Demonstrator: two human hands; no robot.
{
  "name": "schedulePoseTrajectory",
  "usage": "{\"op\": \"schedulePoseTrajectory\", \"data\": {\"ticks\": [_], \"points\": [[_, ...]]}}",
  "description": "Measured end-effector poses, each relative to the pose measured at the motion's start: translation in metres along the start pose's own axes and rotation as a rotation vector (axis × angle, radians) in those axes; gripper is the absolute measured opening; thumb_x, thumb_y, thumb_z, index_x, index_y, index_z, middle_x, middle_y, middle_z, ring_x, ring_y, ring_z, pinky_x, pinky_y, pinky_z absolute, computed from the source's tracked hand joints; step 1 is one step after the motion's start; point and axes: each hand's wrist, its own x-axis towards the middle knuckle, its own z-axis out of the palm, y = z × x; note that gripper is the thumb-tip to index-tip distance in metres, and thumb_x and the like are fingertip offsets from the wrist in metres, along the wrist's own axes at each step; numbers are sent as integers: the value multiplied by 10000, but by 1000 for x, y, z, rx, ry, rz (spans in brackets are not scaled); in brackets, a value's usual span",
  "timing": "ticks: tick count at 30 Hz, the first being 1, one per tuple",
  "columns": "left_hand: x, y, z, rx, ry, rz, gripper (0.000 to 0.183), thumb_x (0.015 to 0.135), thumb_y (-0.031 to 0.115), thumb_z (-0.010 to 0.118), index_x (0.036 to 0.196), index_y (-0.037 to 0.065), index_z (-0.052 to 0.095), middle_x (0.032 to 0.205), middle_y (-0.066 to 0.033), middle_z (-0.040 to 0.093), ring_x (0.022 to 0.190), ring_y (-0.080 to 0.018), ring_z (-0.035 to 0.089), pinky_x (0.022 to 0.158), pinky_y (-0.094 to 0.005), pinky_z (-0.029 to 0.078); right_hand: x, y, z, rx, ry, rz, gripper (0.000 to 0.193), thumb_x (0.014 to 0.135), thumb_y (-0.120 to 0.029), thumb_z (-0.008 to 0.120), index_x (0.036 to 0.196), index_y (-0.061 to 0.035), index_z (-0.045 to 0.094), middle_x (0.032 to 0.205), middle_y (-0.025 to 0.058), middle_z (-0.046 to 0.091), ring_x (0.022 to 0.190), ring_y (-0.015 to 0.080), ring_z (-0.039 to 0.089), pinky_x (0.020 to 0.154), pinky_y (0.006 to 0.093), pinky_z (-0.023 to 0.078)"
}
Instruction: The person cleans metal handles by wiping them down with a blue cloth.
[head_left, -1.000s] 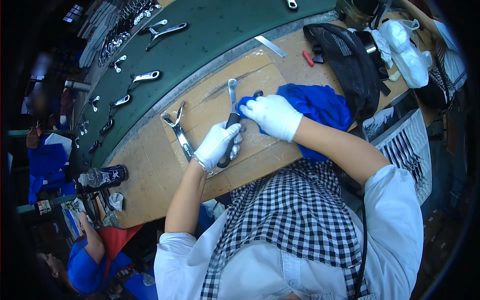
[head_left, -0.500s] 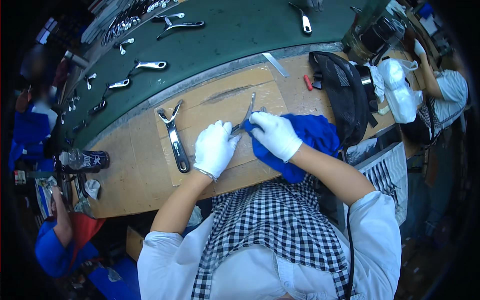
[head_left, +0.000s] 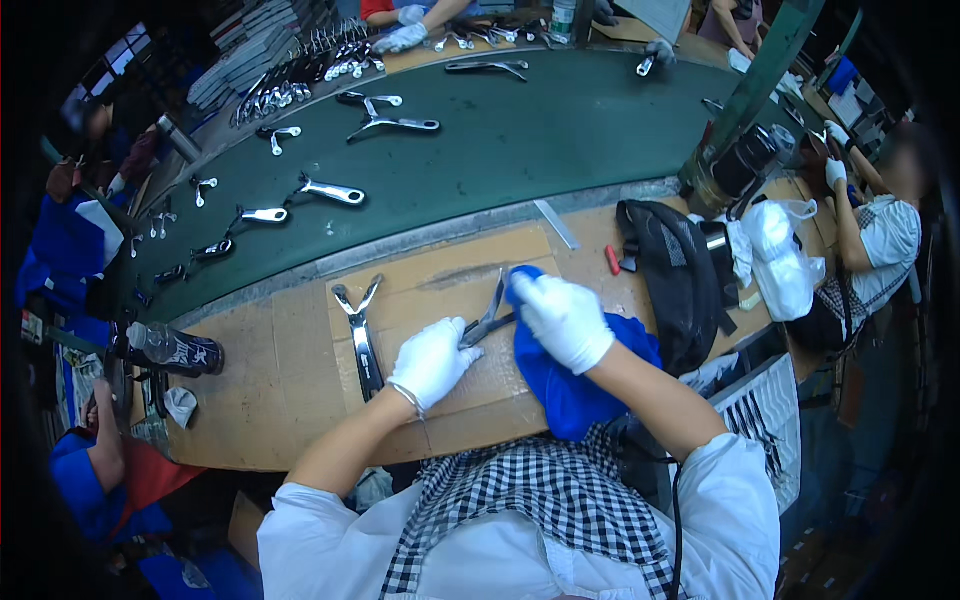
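My left hand [head_left: 434, 364], in a white glove, is closed around the handle of a Y-shaped metal tool [head_left: 488, 322] whose forked prongs point away from me. My right hand [head_left: 565, 325], gloved too, grips a blue cloth [head_left: 590, 385]. A bunched corner of the cloth sits at the tip of one prong; the rest drapes over the table edge. To the left of my left hand lies a second Y-shaped tool [head_left: 363, 345], with a shiny fork and a dark-inlaid handle. Both tools are over a flat cardboard sheet [head_left: 420, 285].
Beyond the table, a green conveyor belt [head_left: 480, 150] carries several similar tools. A black mesh bag [head_left: 670, 280], a red-handled object [head_left: 613, 260] and a white plastic bag [head_left: 785, 260] are on the right. A dark bottle [head_left: 175, 350] lies left. Co-workers sit around the belt.
My right hand has shifted with the cloth to the prong's tip, uncovering more of the fork. The view has tilted up, showing more of the belt and a co-worker's gloved hands beyond it.
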Motion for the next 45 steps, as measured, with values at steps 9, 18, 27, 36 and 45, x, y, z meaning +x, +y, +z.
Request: {"op": "schedulePoseTrajectory", "data": {"ticks": [9,18,27,36,45], "points": [[225,0,-94,-772,127,-30,901,918,451,666,1538,-64,262,1235,-239,670,1126,-320,667,946,-396,517,-13,26,9,60,-95,119,151,874,-194,653,1006,-131,618,829,110,662,719,293,694,615,437,552],[328,-84,-110,97,397,-259,610,964,591,492,1432,201,505,1285,-199,651,1163,-361,643,944,-480,522,-8,31,13,57,-101,82,294,867,-207,671,1135,-99,615,865,119,666,734,289,687,608,427,546],[193,-70,-88,-68,331,-92,350,858,313,583,1122,85,618,1089,-189,693,1037,-393,651,901,-462,508,-17,33,18,69,-150,141,258,878,-189,656,1125,-119,651,980,106,693,864,300,698,727,418,561],[-37,8,31,106,213,229,461,854,283,659,1292,154,598,910,-175,658,777,-345,657,678,-483,539,-13,45,16,371,285,292,138,875,-126,662,984,-44,681,936,150,717,817,315,708,737,415,555],[-36,-1,54,46,236,107,439,797,396,731,1087,74,659,823,-116,672,766,-308,671,717,-440,547,3,-51,32,64,-178,73,181,853,-240,681,855,-71,619,784,138,663,717,339,684,648,447,547]]}}
